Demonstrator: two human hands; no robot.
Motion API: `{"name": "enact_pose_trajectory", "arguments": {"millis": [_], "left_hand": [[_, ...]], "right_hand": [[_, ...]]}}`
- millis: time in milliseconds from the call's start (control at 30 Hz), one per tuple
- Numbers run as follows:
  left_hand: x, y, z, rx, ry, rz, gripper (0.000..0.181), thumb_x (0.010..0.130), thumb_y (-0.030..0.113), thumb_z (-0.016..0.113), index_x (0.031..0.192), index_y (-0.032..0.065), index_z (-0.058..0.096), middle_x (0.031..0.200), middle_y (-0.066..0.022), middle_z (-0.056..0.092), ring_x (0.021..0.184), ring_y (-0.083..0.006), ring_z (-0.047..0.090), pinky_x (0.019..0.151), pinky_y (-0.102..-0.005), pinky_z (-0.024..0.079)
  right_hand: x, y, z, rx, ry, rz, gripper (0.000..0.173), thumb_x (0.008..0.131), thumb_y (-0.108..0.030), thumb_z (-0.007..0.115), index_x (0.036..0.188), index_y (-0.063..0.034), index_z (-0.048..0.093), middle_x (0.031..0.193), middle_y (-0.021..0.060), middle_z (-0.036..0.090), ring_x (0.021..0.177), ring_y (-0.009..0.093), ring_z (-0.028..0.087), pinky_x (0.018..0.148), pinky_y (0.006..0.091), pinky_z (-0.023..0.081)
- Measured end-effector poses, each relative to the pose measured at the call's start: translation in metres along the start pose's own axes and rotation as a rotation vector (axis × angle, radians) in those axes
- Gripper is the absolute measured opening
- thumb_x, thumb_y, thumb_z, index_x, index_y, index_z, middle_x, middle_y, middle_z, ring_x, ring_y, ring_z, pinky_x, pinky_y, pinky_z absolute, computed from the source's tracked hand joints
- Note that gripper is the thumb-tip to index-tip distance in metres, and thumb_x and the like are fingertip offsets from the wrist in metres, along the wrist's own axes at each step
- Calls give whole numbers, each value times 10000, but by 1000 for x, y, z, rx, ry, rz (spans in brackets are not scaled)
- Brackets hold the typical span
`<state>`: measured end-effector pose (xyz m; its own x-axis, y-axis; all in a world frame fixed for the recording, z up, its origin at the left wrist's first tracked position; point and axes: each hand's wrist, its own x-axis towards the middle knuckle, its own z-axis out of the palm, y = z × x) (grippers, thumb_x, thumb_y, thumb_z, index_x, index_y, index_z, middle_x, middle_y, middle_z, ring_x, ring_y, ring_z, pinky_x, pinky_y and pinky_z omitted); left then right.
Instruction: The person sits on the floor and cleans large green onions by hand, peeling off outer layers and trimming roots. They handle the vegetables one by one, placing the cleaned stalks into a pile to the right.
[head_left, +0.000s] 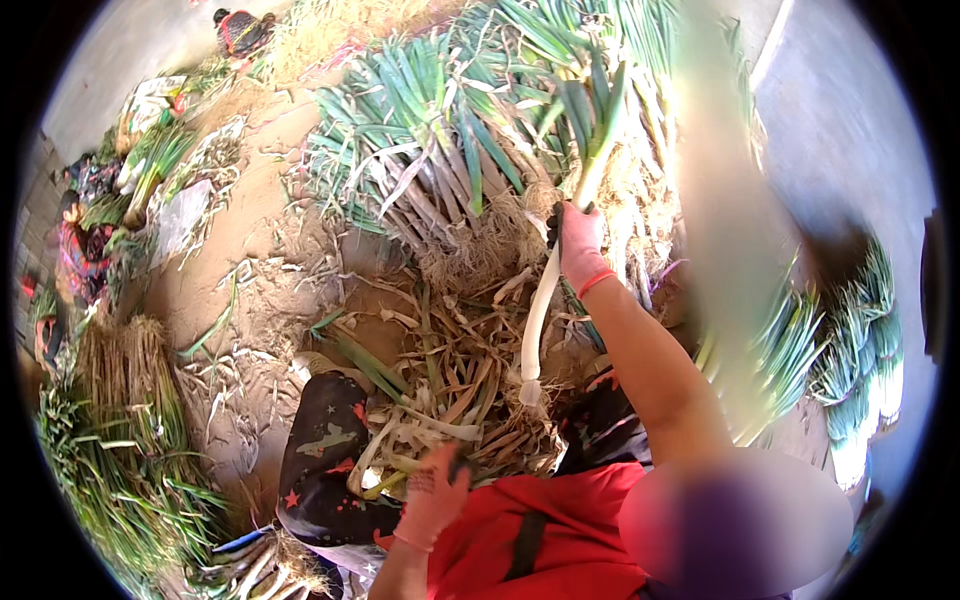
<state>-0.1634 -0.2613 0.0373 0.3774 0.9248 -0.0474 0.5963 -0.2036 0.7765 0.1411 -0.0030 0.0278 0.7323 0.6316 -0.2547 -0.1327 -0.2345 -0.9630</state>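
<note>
My right hand (583, 234), in a pink work glove with dark coating, grips a large Welsh onion (540, 307) around its stem. The onion's green leaves point up and away, and its pale stem hangs down to the root end. Close to my lap is my left hand (435, 491), gloved the same way and blurred; its fingertips curl beside peeled leaves and husks (390, 457), and whether it holds any is unclear. Between my knees lies a heap of dry husks (465, 367). Just beyond it, untrimmed onions (442, 172) are piled with their tangled roots towards me.
Bundled onions (780, 360) lie at right, near stacked bundles (862, 352). More onions (135, 435) are heaped at left. People (82, 251) sit at far left, and another person (244, 34) is at the back. Scraps litter the dirt floor (247, 300). A blurred band crosses the right side.
</note>
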Motion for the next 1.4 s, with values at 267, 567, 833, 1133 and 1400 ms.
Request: {"name": "enact_pose_trajectory", "arguments": {"millis": [267,567,833,1133,1400], "left_hand": [[63,31,25,266,244,223,420,718,136,621,1102,11,505,963,-167,547,876,-327,529,768,-421,429],[20,44,-4,-309,46,130,212,711,7,554,917,-2,600,923,-180,608,873,-303,599,767,-353,467],[82,20,29,3,252,51,633,800,278,548,1306,-9,297,1167,-226,484,1054,-361,497,872,-397,407],[92,11,50,-615,-315,-356,610,802,306,591,1281,3,366,1123,-130,546,960,-226,552,809,-311,434],[75,10,33,-928,-484,-431,487,804,205,590,1205,-35,451,1029,-109,573,872,-163,555,751,-279,454]], "right_hand": [[-2,39,27,134,-41,-172,202,830,-130,503,994,-33,433,674,64,549,514,139,508,439,272,409],[-24,-23,1,-478,-6,-248,573,791,-312,502,1283,-80,321,988,187,574,869,321,585,777,419,456],[-44,-20,12,-442,-42,-235,582,799,-326,494,1286,-90,281,979,193,567,874,346,583,775,430,447],[-54,-52,-5,413,-499,29,349,837,-253,584,1032,5,451,677,98,569,511,137,529,439,264,461],[-32,-49,-22,605,-836,-55,412,827,-185,612,1137,25,440,902,145,602,777,221,614,674,339,525]]}}
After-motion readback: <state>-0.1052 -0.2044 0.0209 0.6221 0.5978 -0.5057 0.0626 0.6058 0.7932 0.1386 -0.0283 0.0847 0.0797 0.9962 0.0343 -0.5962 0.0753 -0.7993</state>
